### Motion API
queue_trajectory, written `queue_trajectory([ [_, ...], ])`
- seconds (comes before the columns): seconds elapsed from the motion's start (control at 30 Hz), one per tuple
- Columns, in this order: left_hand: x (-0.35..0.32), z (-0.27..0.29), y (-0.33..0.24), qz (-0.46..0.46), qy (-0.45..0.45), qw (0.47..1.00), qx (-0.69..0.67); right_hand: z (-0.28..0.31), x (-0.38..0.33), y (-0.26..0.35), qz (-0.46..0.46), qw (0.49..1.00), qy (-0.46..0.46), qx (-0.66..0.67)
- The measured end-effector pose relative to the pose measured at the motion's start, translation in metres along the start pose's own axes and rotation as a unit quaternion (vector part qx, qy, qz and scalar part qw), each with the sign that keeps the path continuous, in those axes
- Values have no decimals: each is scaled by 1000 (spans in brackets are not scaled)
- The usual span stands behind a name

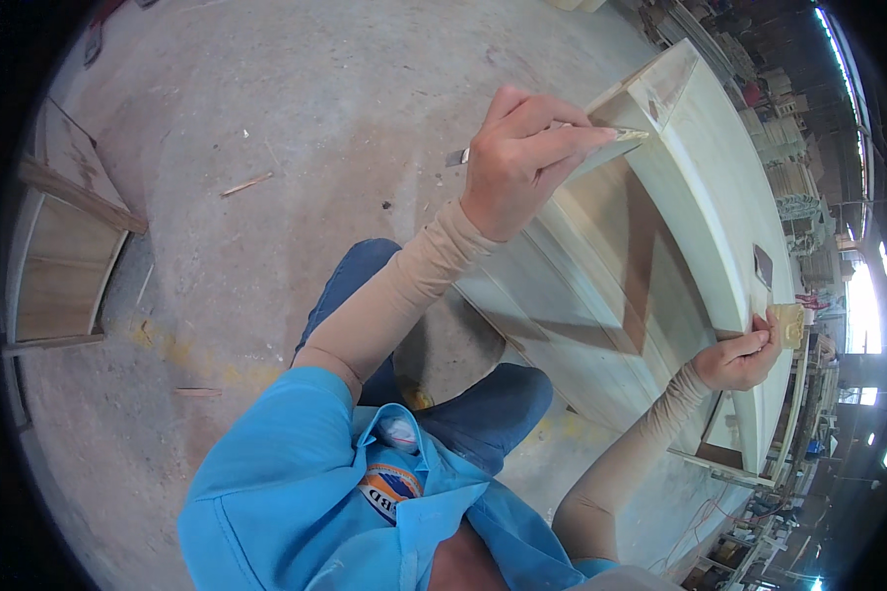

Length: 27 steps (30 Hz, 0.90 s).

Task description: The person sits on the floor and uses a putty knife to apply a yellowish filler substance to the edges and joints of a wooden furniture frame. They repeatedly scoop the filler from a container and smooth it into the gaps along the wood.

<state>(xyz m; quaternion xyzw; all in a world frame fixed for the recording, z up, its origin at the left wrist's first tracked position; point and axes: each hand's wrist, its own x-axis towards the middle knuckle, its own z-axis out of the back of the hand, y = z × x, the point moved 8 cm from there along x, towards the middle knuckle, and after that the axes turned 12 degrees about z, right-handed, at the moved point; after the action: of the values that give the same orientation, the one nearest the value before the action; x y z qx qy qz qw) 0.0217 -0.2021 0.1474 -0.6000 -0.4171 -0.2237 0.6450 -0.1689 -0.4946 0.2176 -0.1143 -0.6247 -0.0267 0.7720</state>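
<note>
A large pale wooden door (719, 197) with recessed panels stands on its long edge in front of me. My left hand (517, 163) is raised against its upper panel, pinching a thin flat tool like a putty knife (616, 138) whose blade touches the panel's frame. My right hand (744, 357) rests on the door's top edge further along, fingers closed on a small yellowish-tan block (788, 323). A small dark rectangle (762, 264) sits on that edge just beyond the block. Both forearms wear tan sleeves.
Bare concrete floor (266, 98) spreads to the left, with a wood sliver (246, 184) lying on it. Another wooden framed panel (64, 246) stands at the far left. Stacks of timber and workshop clutter (788, 148) fill the right side. My knees in blue trousers (483, 409) are below.
</note>
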Motion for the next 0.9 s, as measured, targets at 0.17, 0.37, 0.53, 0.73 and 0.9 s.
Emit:
queue_trajectory([
  [0.17,-8,-6,3,8,47,999,-10,1,-1,-2,4,1000,9,-13],
  [0.37,-4,-4,5,6,25,999,-23,-1,0,-1,1,1000,4,7],
  [0.53,-13,-3,7,21,49,998,-28,1,1,-1,0,1000,0,11],
  [0.73,-13,-2,2,31,4,999,-28,0,1,-2,10,1000,7,8],
  [0.9,-10,-10,-2,15,-10,999,-42,-1,0,-2,5,1000,7,9],
])
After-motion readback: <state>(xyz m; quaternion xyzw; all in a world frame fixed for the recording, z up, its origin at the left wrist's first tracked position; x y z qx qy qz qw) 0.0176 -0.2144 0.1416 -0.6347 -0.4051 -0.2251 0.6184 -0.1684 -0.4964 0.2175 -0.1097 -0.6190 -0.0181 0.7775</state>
